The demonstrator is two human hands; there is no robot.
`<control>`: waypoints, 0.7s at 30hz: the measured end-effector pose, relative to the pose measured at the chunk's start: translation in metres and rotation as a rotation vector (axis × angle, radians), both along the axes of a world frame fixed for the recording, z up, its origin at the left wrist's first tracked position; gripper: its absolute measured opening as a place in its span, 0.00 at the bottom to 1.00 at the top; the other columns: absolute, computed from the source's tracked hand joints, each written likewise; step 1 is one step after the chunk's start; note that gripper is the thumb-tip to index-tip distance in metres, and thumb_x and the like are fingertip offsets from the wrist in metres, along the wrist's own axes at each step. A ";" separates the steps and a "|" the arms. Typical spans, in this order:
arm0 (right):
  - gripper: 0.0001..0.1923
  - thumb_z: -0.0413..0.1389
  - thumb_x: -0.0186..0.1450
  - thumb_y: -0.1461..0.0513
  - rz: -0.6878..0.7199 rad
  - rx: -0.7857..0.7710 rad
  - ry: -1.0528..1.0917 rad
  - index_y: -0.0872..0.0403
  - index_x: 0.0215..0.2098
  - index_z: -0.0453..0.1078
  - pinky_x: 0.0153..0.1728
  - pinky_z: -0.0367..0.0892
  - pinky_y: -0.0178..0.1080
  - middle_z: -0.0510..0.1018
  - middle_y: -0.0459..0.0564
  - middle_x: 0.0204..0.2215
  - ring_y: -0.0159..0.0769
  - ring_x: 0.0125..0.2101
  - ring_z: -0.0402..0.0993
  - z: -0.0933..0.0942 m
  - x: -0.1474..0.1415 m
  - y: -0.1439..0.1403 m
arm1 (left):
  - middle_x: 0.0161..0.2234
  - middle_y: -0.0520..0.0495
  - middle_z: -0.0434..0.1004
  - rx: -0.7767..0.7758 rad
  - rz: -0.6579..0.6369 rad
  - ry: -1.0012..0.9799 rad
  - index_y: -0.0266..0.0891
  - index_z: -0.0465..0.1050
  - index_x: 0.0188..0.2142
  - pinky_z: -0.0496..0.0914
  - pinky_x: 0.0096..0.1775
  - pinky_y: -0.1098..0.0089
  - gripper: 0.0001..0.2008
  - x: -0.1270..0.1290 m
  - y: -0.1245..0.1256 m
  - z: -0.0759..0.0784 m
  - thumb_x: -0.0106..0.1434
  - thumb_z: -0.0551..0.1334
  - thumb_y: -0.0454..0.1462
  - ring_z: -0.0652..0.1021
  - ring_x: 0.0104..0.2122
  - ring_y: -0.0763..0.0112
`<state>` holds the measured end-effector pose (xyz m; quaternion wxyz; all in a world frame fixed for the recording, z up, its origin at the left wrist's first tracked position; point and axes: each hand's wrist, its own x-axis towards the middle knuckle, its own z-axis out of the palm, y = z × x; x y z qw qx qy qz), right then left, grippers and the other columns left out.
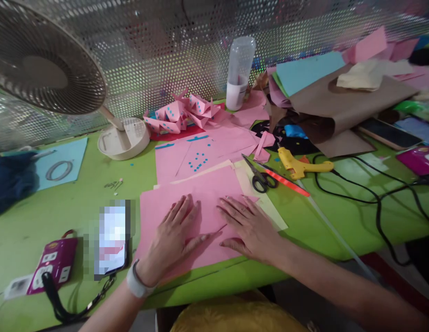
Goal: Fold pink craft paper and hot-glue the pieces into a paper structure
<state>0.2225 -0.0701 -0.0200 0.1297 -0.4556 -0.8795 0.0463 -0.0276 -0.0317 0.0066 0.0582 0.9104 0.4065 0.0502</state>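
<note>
A sheet of pink paper (154,214) lies near the table's front edge, on top of paler sheets. My left hand (178,230) rests flat on its left half, fingers stretched out and pointing away from me. Flat on the right half lies my right hand (247,226), its fingers spread. Between the two hands a thin dark line or slit shows on the paper; I cannot tell which. Black-handled scissors (261,177) and a red-orange cutter knife (285,180) lie just past my right hand. Behind the sheet is another pink paper (169,163) with small blue squares on it.
A yellow glue gun (300,163) with a black cable lies to the right. A phone (112,237) and a purple power socket (55,265) are at left. Behind stand a fan (122,143), folded pink pieces (183,113), a bottle (238,76) and heaped papers (332,103).
</note>
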 end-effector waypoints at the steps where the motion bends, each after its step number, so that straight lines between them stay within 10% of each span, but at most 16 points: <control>1: 0.38 0.44 0.68 0.42 0.000 -0.001 0.002 0.59 0.66 0.55 0.65 0.48 0.58 0.56 0.55 0.67 0.48 0.66 0.51 0.000 0.000 0.000 | 0.67 0.33 0.52 0.005 -0.002 0.001 0.35 0.55 0.66 0.60 0.62 0.50 0.37 0.000 0.000 0.000 0.66 0.53 0.56 0.56 0.66 0.49; 21: 0.41 0.42 0.67 0.39 -0.008 -0.078 0.051 0.59 0.67 0.54 0.67 0.44 0.55 0.55 0.56 0.67 0.45 0.68 0.45 0.006 0.008 0.003 | 0.68 0.34 0.51 0.071 -0.041 -0.031 0.40 0.46 0.68 0.60 0.61 0.45 0.36 -0.001 0.000 -0.011 0.67 0.53 0.52 0.56 0.66 0.46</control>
